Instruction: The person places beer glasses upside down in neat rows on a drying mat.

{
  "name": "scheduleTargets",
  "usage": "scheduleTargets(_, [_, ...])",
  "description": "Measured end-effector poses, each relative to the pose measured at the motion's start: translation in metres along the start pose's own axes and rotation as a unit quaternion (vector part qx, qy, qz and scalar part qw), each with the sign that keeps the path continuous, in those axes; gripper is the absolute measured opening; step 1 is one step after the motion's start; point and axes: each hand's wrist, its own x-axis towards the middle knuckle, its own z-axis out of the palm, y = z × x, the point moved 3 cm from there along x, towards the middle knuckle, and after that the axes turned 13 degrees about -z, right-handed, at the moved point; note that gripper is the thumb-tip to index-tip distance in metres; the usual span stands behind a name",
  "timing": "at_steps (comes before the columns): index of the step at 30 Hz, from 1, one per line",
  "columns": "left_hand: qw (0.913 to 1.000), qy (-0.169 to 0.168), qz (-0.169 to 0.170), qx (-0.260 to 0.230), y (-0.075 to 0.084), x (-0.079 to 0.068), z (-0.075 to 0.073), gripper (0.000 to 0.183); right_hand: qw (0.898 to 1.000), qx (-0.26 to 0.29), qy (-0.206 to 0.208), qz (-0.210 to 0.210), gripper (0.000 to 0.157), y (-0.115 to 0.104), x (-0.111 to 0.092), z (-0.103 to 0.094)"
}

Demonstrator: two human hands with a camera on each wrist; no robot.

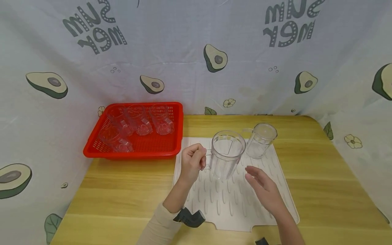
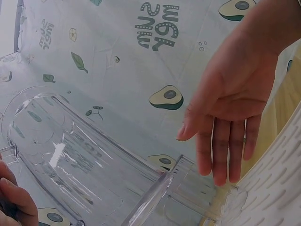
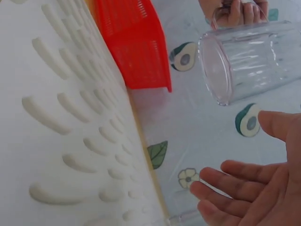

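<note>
My left hand grips the handle of a large clear mug, also seen in the left wrist view and held in the air in the right wrist view. To the right of this mug, my right hand hovers apart from it, fingers extended and holding nothing; its palm shows in the left wrist view. A second clear mug stands on the white ridged mat near the far right corner, its handle pointing left.
At the back left, a red plastic basket holds several clear mugs. Mat and basket are on a wooden table. A curtain printed with avocados hangs behind the table and along its sides.
</note>
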Motion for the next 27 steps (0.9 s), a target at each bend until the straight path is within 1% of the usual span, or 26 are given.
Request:
scheduleTargets(2, [1.0, -0.001, 0.001, 0.002, -0.001, 0.0, -0.001, 0.033, 1.0, 0.017, -0.004, 0.004, 0.046, -0.002, 0.002, 0.007])
scheduleTargets(7, [1.0, -0.002, 0.005, 0.004, -0.001, 0.0, -0.003, 0.032, 0.998, 0.055, -0.005, 0.0, 0.044, -0.006, 0.006, 0.022])
scheduleTargets(14, [0.9999, 0.006, -0.005, 0.007, -0.001, -0.002, -0.004, 0.031, 0.992, 0.127, -0.002, 0.0, 0.048, -0.013, 0.01, 0.034])
scheduleTargets(18, [0.9999, 0.008, -0.01, 0.006, -0.002, -0.001, -0.005, 0.031, 0.99, 0.139, 0.005, 0.003, 0.047, -0.017, 0.011, 0.036])
scheduleTargets(23, [0.9999, 0.008, -0.009, 0.003, -0.003, -0.001, -0.006, 0.032, 0.992, 0.129, 0.012, 0.006, 0.046, -0.02, 0.011, 0.036])
scheduleTargets(27, [0.9999, 0.003, -0.008, 0.01, -0.004, -0.001, -0.007, 0.032, 0.99, 0.139, 0.022, 0.003, 0.045, -0.021, 0.011, 0.037])
